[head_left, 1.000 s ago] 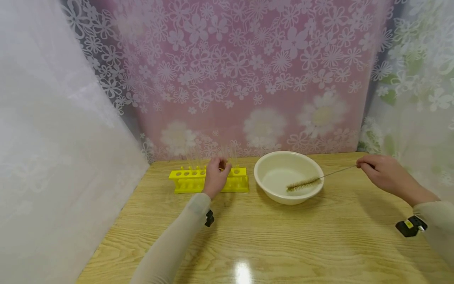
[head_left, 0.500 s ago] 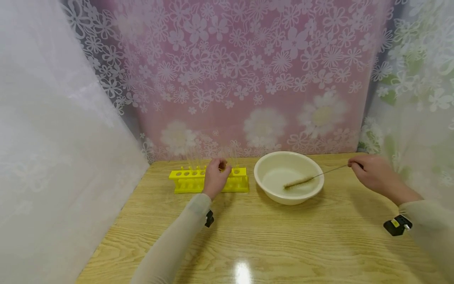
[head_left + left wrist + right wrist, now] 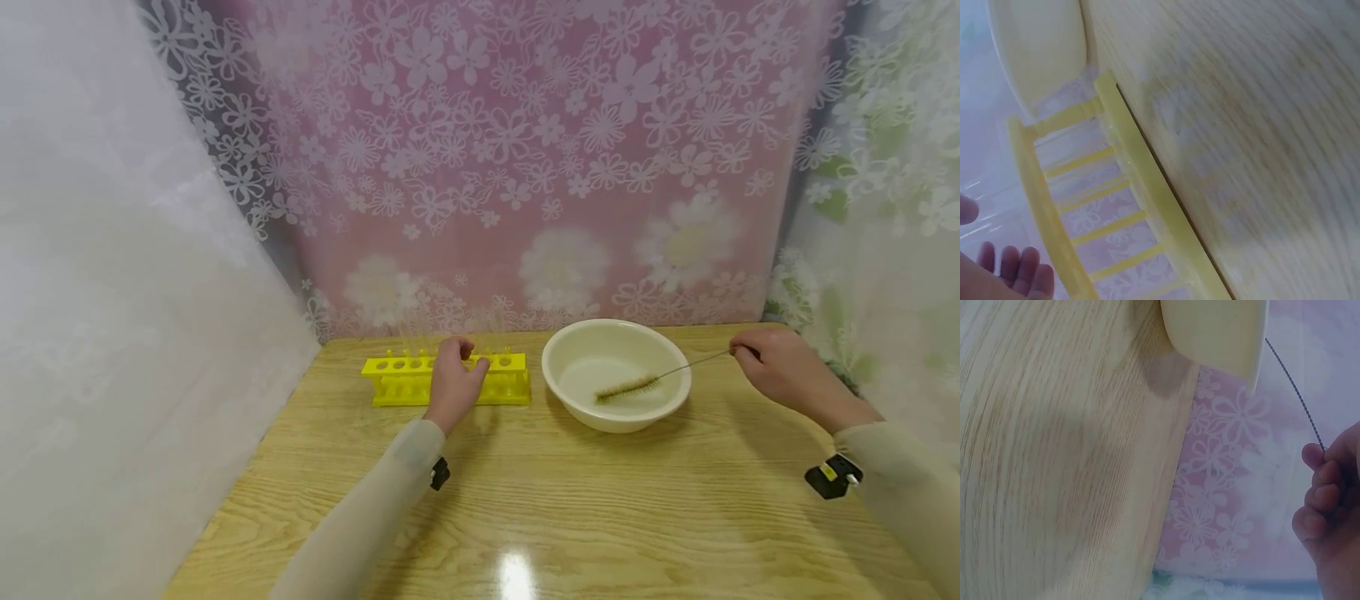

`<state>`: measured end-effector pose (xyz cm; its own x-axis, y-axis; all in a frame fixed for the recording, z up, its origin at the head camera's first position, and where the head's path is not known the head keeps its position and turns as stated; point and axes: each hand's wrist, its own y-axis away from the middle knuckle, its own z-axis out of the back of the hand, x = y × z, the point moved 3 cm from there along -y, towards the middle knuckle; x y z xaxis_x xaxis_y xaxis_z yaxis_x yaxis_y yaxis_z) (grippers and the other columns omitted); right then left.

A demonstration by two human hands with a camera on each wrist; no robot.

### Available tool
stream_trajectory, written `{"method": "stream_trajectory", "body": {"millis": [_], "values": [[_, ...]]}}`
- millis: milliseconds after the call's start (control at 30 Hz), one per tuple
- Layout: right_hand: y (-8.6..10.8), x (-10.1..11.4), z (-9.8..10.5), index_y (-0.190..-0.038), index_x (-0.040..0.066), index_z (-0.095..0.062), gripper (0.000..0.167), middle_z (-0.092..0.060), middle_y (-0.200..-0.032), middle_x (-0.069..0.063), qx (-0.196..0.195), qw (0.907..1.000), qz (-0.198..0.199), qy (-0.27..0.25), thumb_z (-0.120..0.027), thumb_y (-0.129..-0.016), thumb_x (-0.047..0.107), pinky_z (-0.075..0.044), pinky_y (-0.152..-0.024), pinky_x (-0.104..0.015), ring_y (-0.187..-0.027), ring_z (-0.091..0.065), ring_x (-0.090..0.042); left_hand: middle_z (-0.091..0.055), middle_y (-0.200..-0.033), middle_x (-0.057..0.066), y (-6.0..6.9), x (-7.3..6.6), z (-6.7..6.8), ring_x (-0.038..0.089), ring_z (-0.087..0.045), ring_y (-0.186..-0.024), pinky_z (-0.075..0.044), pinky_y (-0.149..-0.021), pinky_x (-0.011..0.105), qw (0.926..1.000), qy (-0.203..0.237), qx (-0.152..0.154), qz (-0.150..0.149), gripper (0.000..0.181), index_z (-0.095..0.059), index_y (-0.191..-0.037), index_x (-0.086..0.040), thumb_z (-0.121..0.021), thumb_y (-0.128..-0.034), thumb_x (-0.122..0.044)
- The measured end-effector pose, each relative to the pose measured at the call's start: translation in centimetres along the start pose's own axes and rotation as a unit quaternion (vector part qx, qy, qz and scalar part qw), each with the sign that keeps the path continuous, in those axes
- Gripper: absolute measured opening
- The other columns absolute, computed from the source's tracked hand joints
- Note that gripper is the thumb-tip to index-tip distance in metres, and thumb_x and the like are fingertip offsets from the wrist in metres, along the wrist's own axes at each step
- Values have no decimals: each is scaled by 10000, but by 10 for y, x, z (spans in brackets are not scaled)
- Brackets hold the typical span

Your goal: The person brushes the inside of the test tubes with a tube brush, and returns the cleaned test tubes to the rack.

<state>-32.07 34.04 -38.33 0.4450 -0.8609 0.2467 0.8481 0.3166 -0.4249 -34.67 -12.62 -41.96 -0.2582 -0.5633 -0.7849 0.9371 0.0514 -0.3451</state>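
A sheer white curtain (image 3: 135, 292) hangs at far left, beside a wood-grained bench (image 3: 600, 517) backed by a pink curtain with white flowers (image 3: 525, 167). On the bench, one yellow plastic test-tube rack (image 3: 405, 372) holds several clear, slender tubes (image 3: 409, 332), too faint to count, its middle hidden by a person's left hand (image 3: 456, 379). That hand's thumb stands apart from its loosely curved fingers beside the tubes; at least three rack holes show to its left, one to its right. Just right of the rack sits one round, cream-coloured bowl (image 3: 600, 421), with the bristled end of a single brown brush (image 3: 628, 388) inside, its thin twisted-wire handle crossing the rim. Beyond the bowl, the right hand (image 3: 780, 367) pinches the handle between thumb and forefinger, the remaining fingers curled; whether the bristles touch the bowl cannot be told. Two black wrist devices, one at the left cuff (image 3: 440, 473) and one at the right (image 3: 832, 477), flank the scene, and a pale floral curtain (image 3: 892, 208) closes off the far right. Compared with a second ago, the left hand remains at the rack, while the right hand and brush have shifted leftward, the bristles farther into the bowl.
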Motion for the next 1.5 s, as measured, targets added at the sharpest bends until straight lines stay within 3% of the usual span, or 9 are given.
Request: {"method": "stream_trajectory", "body": {"millis": [133, 233, 400, 533, 667, 967, 1267, 1500], "values": [[1, -1, 0, -1065, -30, -715, 245, -722, -998, -185, -16, 10000, -39, 7, -494, -1015, 62, -518, -663, -452, -824, -663, -290, -572, -1115, 91, 3, 3, 9, 337, -573, -1033, -490, -853, 403, 9991, -192, -362, -132, 236, -554, -1122, -94, -608, -993, -285], [2, -1, 0, -1067, -26, -715, 248, -722, -998, -185, -15, 10000, -69, -16, -490, -1019, 67, -521, -671, -476, -823, -661, -291, -590, -1081, 95, 4, 7, 17, 314, -581, -990, -492, -843, 410, 9956, -570, -656, -356, 262, -572, -1094, -90, -585, -1009, -338], [4, 0, 1, -1074, -22, -713, 250, -721, -1002, -185, 31, 9999, -134, -39, -489, -1026, 79, -523, -681, -502, -821, -658, -289, -602, -1024, 64, 3, 10, 30, 229, -570, -866, -512, -751, 389, 9785, -1540, -1142, -756, 279, -577, -1076, -114, -590, -1001, -383], [4, 1, 3, -1074, -22, -712, 252, -723, -1001, -180, 37, 9999, -141, -29, -487, -1028, 82, -524, -675, -493, -819, -661, -288, -610, -989, 66, -1, 12, 44, 226, -578, -805, -507, -676, 382, 9693, -1732, -1621, -654, 273, -575, -1062, -105, -631, -981, -359], [3, 0, 2, -1089, -36, -707, 262, -721, -1015, -203, 20, 9998, -155, -84, -480, -1031, 81, -531, -695, -525, -838, -673, -323, -605, -955, 65, -8, 16, 54, 217, -571, -761, -477, -641, 373, 9674, -1682, -1864, -323, 303, -559, -1061, -105, -619, -988, -392], [1, 0, 3, -1065, -34, -707, 275, -703, -1019, -218, -72, 9996, -229, -179, -461, -1043, 87, -481, -622, -396, -768, -621, -224, -577, -646, 6, -13, 19, 58, 173, -476, -463, -378, -462, 310, 9566, -2455, -1567, -13, 275, -529, -1028, -141, -601, -996, -405], [0, -1, 7, -1121, -44, -688, 315, -707, -1044, -244, -162, 9988, -392, -264, -427, -1063, 123, -391, -550, -296, -628, -525, -82, -526, -529, 13, -16, 19, 59, 176, -459, -403, -357, -407, 310, 9413, -3104, -1326, 55, 343, -610, -1086, -100, -570, -1006, -432], [2, -1, 12, -1161, -39, -676, 358, -696, -1076, -284, -185, 9980, -468, -386, -398, -1081, 172, -326, -488, -295, -496, -385, -94, -496, -487, 16, -18, 17, 59, 174, -449, -385, -376, -404, 308, 9349, -3287, -1334, 103, 370, -667, -1102, -75, -595, -999, -423]]}}
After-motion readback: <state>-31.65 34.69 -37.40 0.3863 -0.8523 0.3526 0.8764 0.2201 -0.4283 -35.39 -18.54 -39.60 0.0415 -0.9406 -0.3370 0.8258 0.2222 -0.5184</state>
